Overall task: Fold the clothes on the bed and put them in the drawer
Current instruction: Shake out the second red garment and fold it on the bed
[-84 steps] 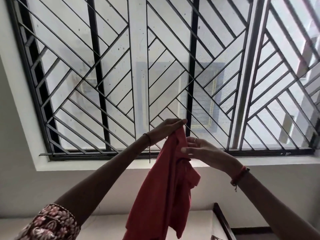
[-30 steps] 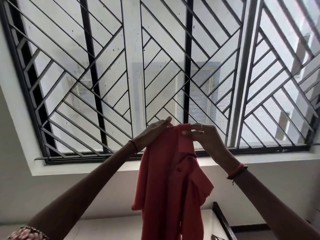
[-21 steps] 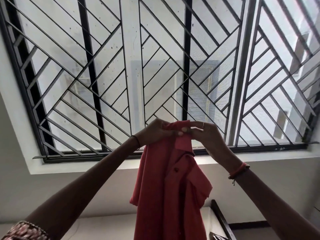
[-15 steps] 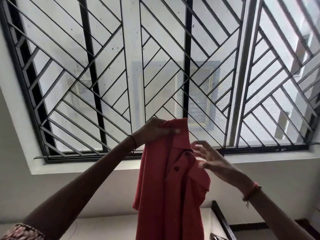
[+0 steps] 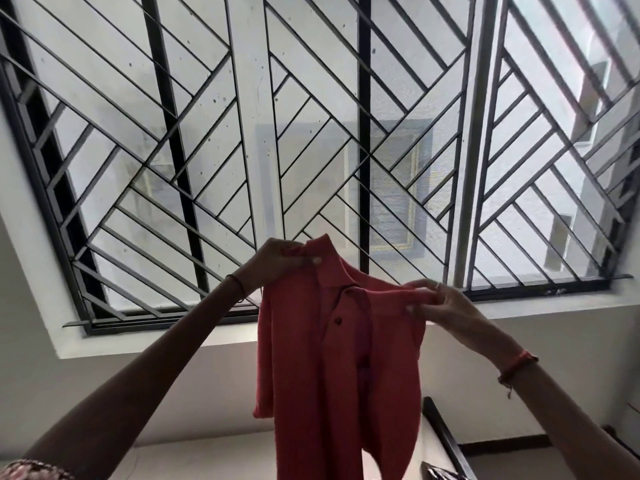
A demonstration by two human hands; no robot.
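Observation:
A red polo shirt (image 5: pixel 332 382) with a collar and dark buttons hangs in the air in front of the window. My left hand (image 5: pixel 277 261) pinches its collar at the top left. My right hand (image 5: pixel 440 303) pinches the shoulder seam on the right, so the top edge is stretched between both hands. The shirt's lower part drops out of the frame at the bottom. The bed and the drawer are out of sight.
A large window with a black diagonal grille (image 5: pixel 311 133) fills the upper view, with a white sill (image 5: pixel 138 344) below it. A white surface with a dark edge (image 5: pixel 446 441) shows at the lower right behind the shirt.
My right hand let go of the collar, dropped lower right, and now pinches the shirt's shoulder, spreading the top edge wide. My left hand kept its hold on the collar.

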